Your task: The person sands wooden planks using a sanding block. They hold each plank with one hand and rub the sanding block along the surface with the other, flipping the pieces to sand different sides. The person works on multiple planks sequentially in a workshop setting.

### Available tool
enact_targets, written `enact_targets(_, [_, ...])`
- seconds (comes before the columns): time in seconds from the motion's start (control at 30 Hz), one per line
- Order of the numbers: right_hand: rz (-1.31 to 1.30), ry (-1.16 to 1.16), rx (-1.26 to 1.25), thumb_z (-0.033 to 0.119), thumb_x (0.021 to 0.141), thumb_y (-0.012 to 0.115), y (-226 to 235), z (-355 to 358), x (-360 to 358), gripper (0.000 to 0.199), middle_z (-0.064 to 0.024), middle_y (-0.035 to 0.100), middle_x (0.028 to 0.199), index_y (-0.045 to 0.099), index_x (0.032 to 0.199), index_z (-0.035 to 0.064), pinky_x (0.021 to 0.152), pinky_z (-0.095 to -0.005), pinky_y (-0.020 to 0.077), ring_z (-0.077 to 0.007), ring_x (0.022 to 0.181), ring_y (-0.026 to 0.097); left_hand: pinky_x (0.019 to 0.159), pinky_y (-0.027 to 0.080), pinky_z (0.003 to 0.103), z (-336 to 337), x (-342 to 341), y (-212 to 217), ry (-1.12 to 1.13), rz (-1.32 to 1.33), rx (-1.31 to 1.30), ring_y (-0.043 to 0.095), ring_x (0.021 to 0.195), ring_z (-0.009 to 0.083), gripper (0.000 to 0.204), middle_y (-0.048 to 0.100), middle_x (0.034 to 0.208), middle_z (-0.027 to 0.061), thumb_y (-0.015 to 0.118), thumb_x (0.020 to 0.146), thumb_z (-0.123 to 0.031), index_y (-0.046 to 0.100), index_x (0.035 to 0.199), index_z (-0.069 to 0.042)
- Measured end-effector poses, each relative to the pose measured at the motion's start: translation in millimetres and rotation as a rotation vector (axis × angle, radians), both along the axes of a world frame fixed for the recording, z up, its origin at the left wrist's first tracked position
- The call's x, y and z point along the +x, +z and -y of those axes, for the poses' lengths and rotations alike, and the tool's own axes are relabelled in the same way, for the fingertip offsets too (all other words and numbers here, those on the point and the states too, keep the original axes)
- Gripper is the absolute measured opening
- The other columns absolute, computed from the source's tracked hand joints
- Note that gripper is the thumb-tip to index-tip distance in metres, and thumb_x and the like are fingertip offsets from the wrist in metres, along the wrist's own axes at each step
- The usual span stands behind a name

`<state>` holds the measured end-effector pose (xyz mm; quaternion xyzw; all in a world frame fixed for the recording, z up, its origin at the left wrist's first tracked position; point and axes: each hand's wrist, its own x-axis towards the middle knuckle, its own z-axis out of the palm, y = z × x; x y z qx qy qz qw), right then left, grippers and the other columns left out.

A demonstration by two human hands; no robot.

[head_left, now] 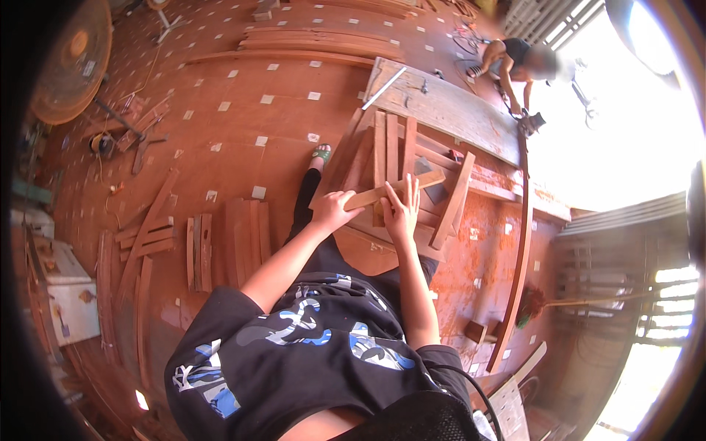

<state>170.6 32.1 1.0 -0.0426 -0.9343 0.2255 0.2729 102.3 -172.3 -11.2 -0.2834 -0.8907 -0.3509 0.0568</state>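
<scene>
A short wooden strip [369, 196] lies slantwise in front of me, over a low stand loaded with lumber. My left hand [334, 212] is closed around its left end. Across its middle rests my right hand [401, 217], fingers stretched out and apart, touching the wood. Beneath and beyond it, several reddish boards [379, 151] lie side by side. A dark grey flat piece [432, 189] sits under the strip's right part. Farther right, a thicker wooden piece [452, 202] leans at an angle along the stand's edge.
A long plank bench [448, 106] stands beyond the stand. At the far right a co-worker [515, 62] bends over a tool [529, 123] at the end of a long beam [521, 250]. Wood stacks [246, 239] lie on the tiled floor to the left, near a large fan [73, 66].
</scene>
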Motion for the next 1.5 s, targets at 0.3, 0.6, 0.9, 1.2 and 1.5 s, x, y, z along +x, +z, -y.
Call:
enact_targets(0.3, [-0.085, -0.086, -0.308, 0.009, 0.091, 0.072, 5, -2, -8, 0.012, -0.018, 0.066, 0.109, 0.07, 0.102, 0.0053, 0.087, -0.0455, 0.0535, -0.0334, 0.096, 0.065, 0.084, 0.046, 0.04, 6, -11, -4, -0.039, -0.166, -0.145, 0.066, 0.088, 0.0234, 0.05, 0.073, 0.087, 0.0054, 0.086, 0.074, -0.043, 0.073, 0.112, -0.015])
enact_targets(0.6, [-0.049, -0.495, -0.58, 0.012, 0.094, 0.07, 30, -56, -20, 0.024, -0.0142, 0.073, 0.086, 0.064, 0.116, 0.0063, 0.072, -0.0386, 0.056, -0.0262, 0.074, 0.071, 0.104, 0.045, 0.045, 15, 12, 57, 0.049, -0.071, -0.004, 0.06, 0.121, 0.0293, 0.042, 0.067, 0.124, 0.0088, 0.079, 0.087, -0.029, 0.067, 0.122, -0.008])
enact_targets(0.9, [0.065, -0.33, -0.691, 0.006, 0.09, 0.064, 10, -76, -18, 0.027, -0.0093, 0.073, 0.098, 0.075, 0.115, 0.0079, 0.084, -0.0316, 0.0546, -0.0184, 0.089, 0.069, 0.113, 0.039, 0.045, 85, 101, 103, -0.351, 0.593, -0.193, 0.058, 0.129, 0.0307, 0.036, 0.072, 0.124, 0.01, 0.075, 0.091, -0.042, 0.078, 0.106, -0.01])
enact_targets(1.2, [0.172, -0.357, -0.392, 0.024, 0.091, 0.073, 3, -58, -26, 0.036, -0.016, 0.063, 0.12, 0.071, 0.124, 0.0098, 0.095, -0.0403, 0.0546, -0.0333, 0.11, 0.066, 0.101, 0.047, 0.042, 88, 94, 128, -0.522, 0.66, -0.087, 0.062, 0.114, 0.0285, 0.02, 0.071, 0.112, 0.0057, 0.081, 0.084, -0.019, 0.067, 0.085, -0.005])
enact_targets(1.5, [0.358, -0.264, -0.16, 0.03, 0.096, 0.062, 32, -44, -31, 0.03, -0.0259, 0.057, 0.122, 0.068, 0.113, 0.0057, 0.079, -0.0506, 0.0585, -0.0436, 0.094, 0.069, 0.077, 0.054, 0.042, 11, 71, 46, -0.589, 0.74, -0.461, 0.071, 0.088, 0.0341, 0.044, 0.075, 0.088, 0.0137, 0.072, 0.09, -0.052, 0.076, 0.092, -0.008])
